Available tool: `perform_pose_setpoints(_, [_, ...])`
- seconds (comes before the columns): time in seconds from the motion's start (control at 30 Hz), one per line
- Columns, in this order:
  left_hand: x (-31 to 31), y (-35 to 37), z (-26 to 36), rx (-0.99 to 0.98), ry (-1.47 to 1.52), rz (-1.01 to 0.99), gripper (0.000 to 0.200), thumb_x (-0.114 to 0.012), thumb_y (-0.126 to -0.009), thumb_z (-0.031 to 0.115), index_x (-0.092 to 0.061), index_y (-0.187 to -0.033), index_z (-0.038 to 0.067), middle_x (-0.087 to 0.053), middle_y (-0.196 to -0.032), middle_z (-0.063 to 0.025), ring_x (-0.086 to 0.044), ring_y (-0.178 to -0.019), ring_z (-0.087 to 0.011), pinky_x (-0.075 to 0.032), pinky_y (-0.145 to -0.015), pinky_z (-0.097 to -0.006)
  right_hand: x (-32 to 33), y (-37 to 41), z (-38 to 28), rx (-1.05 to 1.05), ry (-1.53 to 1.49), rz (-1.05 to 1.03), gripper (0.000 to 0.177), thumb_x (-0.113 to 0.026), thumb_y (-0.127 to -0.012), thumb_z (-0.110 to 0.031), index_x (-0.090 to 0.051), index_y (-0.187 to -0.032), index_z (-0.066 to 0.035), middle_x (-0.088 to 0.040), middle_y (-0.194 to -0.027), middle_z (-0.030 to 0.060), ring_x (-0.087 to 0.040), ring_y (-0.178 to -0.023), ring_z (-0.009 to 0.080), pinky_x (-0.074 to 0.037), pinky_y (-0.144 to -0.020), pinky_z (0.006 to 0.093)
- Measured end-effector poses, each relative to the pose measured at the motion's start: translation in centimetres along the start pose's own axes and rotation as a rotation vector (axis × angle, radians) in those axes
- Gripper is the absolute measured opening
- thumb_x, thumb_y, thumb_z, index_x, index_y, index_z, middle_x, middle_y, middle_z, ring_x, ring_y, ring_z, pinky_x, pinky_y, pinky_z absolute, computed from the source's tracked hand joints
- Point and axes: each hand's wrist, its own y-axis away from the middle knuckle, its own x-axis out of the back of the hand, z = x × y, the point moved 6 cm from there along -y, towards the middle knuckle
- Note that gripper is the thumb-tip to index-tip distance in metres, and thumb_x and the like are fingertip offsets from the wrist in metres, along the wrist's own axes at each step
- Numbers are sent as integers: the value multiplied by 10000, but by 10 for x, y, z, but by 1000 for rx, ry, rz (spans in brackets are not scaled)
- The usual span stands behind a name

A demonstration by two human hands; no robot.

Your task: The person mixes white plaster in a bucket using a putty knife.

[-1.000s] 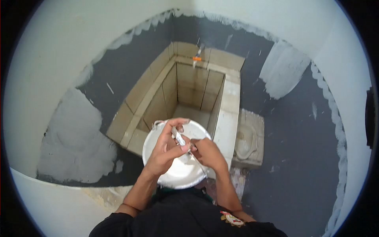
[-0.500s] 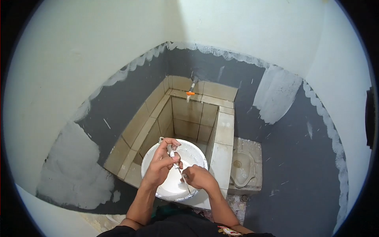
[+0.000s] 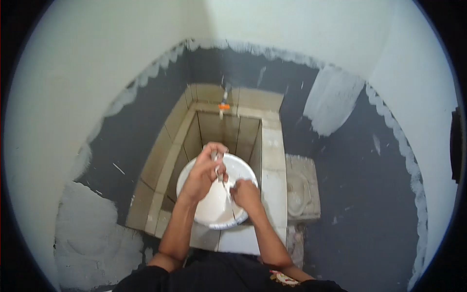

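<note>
Bucket (image 3: pixel 221 226) over tiled tank (image 3: pixel 272 151); grey wall (image 3: pixel 355 194) (patchily painted). Left hand (image 3: pixel 201 176) curled round thin tool (image 3: pixel 229 195); right hand (image 3: pixel 247 194) half-closed, hold unclear.

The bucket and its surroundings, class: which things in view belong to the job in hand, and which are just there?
Likely in the job:
white bucket
pale mix inside
thin tool in the left hand

Apparently just there:
tap
toilet pan

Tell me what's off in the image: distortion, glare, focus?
Head view: strong wide-angle bowing, black corners; a soft shadow on the pale upper wall. Head view: the white basin looks washed out inside. Head view: the slender tool at the left hand is too smeared to identify.
</note>
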Motion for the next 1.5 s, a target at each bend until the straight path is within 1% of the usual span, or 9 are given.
perform_pose_setpoints(0.07, [5,-12,-7,58,43,-1,348,-508,-944,332,-497,-1160,59,-445,-1005,-16,-485,-750,-122,-483,-666,-329,-9,-16,8,35,5,-5,266,-736,-802,-228,-674,-823,31,-683,-850,271,-679,-842,442,-547,-763,506])
perform_pose_setpoints(0.13, [15,-24,-16,74,70,-22,409,-420,-983,413,-515,-1140,48,-441,-996,-26,-468,-732,-131,-476,-654,-332,-10,-24,12,-36,45,-153,284,-667,-835,-232,-677,-942,31,-673,-1037,277,-672,-978,417,-534,-856,489])
perform_pose_setpoints(0.27, [36,-45,-26,125,71,18,431,-420,-991,427,-544,-1115,33,-424,-980,-35,-463,-706,-130,-476,-627,-334,-15,-38,16,-210,54,-252,276,-656,-854,-212,-689,-970,36,-673,-1074,277,-672,-1000,415,-536,-860,484])
perform_pose_setpoints(0.47, [64,-69,-42,171,41,-3,433,-409,-995,426,-547,-1116,34,-409,-983,-34,-446,-705,-118,-476,-607,-314,-43,-43,18,94,3,-7,175,-701,-815,-143,-713,-940,-20,-695,-968,232,-683,-901,408,-538,-803,490])
perform_pose_setpoints(0.57, [75,-84,-42,189,51,-29,434,-407,-997,430,-539,-1126,37,-408,-980,-32,-438,-702,-111,-473,-598,-298,-58,-51,20,37,13,-154,136,-739,-765,-135,-725,-861,-39,-684,-927,206,-675,-874,403,-533,-790,482])
perform_pose_setpoints(0.7, [84,-105,-41,198,54,-55,433,-411,-1001,431,-544,-1122,37,-421,-974,-34,-437,-695,-103,-469,-584,-283,-76,-60,23,180,155,-87,153,-781,-727,-173,-734,-792,-43,-637,-908,182,-635,-910,354,-530,-787,436])
perform_pose_setpoints(1.0, [108,-140,-47,203,13,-23,435,-413,-1010,436,-568,-1096,38,-433,-919,-19,-435,-671,-89,-461,-543,-275,-93,-105,24,161,253,-337,439,-623,-907,-450,-757,-864,-35,-610,-1068,222,-572,-1053,370,-463,-901,487])
perform_pose_setpoints(1.27, [167,-184,-78,344,9,109,428,-443,-987,515,-549,-994,101,-401,-867,10,-432,-639,-96,-437,-538,-285,-73,-208,41,-28,140,-139,336,-615,-924,-325,-704,-993,-9,-672,-1022,233,-655,-980,408,-507,-863,512])
perform_pose_setpoints(1.5, [217,-217,-119,426,-23,156,376,-477,-971,555,-514,-969,180,-396,-847,50,-405,-625,-85,-407,-534,-278,-43,-341,4,94,-72,316,313,-645,-921,-273,-635,-1051,12,-622,-1084,236,-630,-1022,414,-525,-837,497])
